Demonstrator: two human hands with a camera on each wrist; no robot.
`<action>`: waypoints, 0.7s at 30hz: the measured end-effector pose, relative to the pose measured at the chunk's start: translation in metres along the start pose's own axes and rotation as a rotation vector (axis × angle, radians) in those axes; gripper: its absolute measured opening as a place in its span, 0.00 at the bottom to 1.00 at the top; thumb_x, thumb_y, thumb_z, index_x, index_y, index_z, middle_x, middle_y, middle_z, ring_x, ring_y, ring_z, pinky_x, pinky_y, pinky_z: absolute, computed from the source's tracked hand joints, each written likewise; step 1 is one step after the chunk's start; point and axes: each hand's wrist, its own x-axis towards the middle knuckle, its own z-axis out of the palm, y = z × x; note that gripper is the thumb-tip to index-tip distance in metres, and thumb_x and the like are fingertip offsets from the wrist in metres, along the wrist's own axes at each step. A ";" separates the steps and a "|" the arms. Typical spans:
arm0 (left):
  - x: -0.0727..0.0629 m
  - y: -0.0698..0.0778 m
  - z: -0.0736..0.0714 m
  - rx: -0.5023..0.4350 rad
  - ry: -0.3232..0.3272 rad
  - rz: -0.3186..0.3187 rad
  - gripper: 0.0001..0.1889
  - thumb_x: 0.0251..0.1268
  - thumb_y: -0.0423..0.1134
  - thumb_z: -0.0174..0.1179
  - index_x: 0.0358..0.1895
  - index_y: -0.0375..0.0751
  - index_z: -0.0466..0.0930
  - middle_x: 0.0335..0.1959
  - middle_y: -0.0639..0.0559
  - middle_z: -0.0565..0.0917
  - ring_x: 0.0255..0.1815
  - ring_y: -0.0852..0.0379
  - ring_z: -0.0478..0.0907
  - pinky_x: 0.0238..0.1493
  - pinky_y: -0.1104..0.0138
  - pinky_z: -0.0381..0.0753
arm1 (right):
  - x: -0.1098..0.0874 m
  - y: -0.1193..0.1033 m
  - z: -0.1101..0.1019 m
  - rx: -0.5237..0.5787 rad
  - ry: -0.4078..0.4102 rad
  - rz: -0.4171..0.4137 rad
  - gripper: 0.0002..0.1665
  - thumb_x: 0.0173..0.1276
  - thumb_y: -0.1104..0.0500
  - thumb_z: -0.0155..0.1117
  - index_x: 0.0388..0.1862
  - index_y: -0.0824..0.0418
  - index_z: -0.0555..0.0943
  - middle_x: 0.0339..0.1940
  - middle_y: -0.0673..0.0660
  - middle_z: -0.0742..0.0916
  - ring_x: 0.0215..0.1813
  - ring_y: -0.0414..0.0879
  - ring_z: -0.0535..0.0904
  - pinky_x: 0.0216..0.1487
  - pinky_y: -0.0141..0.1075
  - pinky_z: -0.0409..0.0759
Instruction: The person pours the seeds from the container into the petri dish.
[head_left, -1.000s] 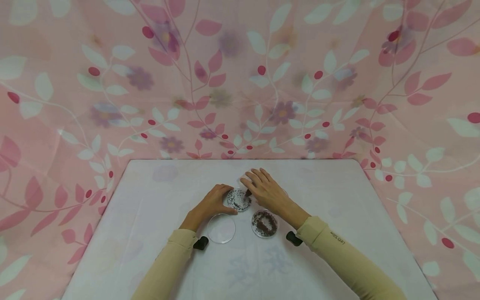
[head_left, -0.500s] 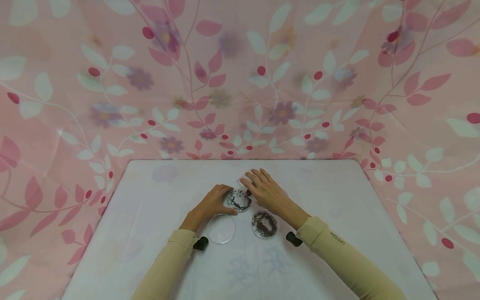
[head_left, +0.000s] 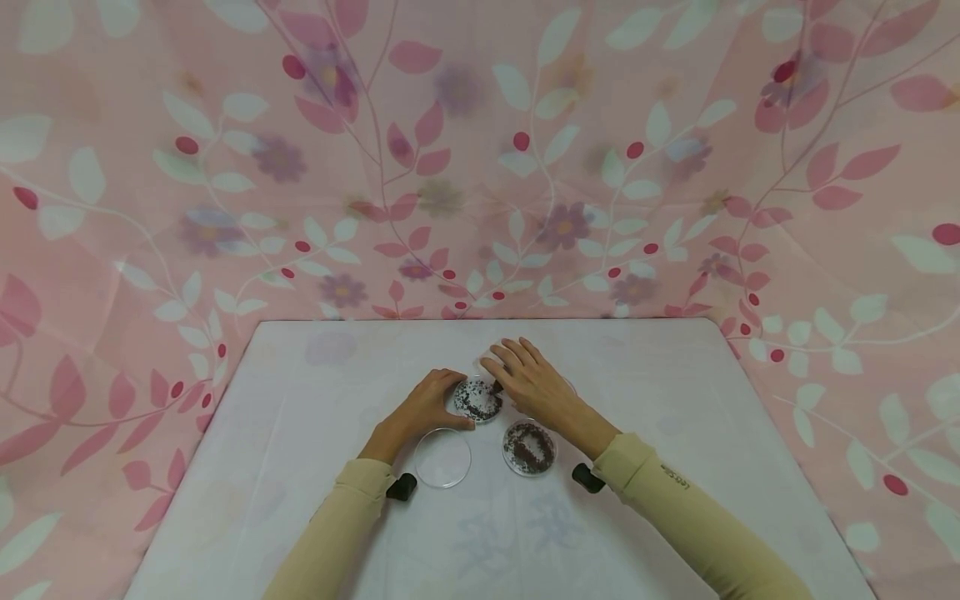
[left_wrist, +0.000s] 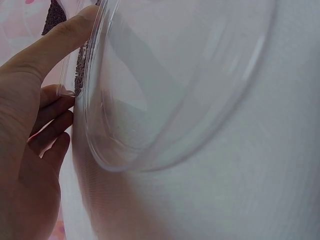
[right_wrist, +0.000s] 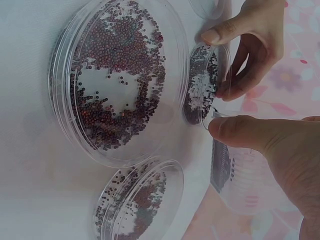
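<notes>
Near the table's middle, a clear petri dish holds scattered dark, seed-like grains. My left hand grips its side, thumb at the front and fingers at the back; the right wrist view also shows this left hand on the rim. My right hand holds a tilted clear beaker with dark grains inside and printed marks, its mouth close over that dish. Mostly hidden under the palm in the head view, the beaker shows only at its edges.
An open clear dish without grains lies before my left hand. Closer to my right wrist stands a dish of reddish-brown grains. Another grain-filled dish sits beneath the right forearm side. Floral cloth hangs behind the white table.
Both hands stay nearly in place. The dark grains in the gripped dish have shifted slightly, with a paler patch now showing among them.
</notes>
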 end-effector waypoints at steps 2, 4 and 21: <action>0.000 -0.001 0.000 0.001 0.003 0.007 0.48 0.38 0.62 0.77 0.66 0.47 0.73 0.65 0.51 0.76 0.69 0.52 0.69 0.72 0.56 0.68 | 0.000 0.000 0.000 0.006 0.006 0.000 0.54 0.47 0.49 0.83 0.71 0.56 0.65 0.68 0.62 0.75 0.73 0.59 0.68 0.75 0.54 0.63; 0.001 -0.001 0.000 0.003 0.006 0.017 0.48 0.38 0.63 0.77 0.66 0.46 0.73 0.64 0.51 0.76 0.69 0.51 0.69 0.72 0.55 0.69 | -0.001 0.000 -0.001 0.013 0.009 0.002 0.55 0.46 0.49 0.83 0.71 0.57 0.65 0.68 0.62 0.75 0.72 0.59 0.68 0.75 0.54 0.63; 0.001 -0.002 0.001 0.008 0.015 0.033 0.48 0.38 0.63 0.77 0.66 0.45 0.73 0.64 0.49 0.76 0.68 0.51 0.70 0.71 0.55 0.69 | -0.003 0.002 0.000 0.142 -0.029 0.051 0.61 0.43 0.48 0.85 0.72 0.58 0.61 0.69 0.61 0.73 0.73 0.58 0.67 0.76 0.54 0.62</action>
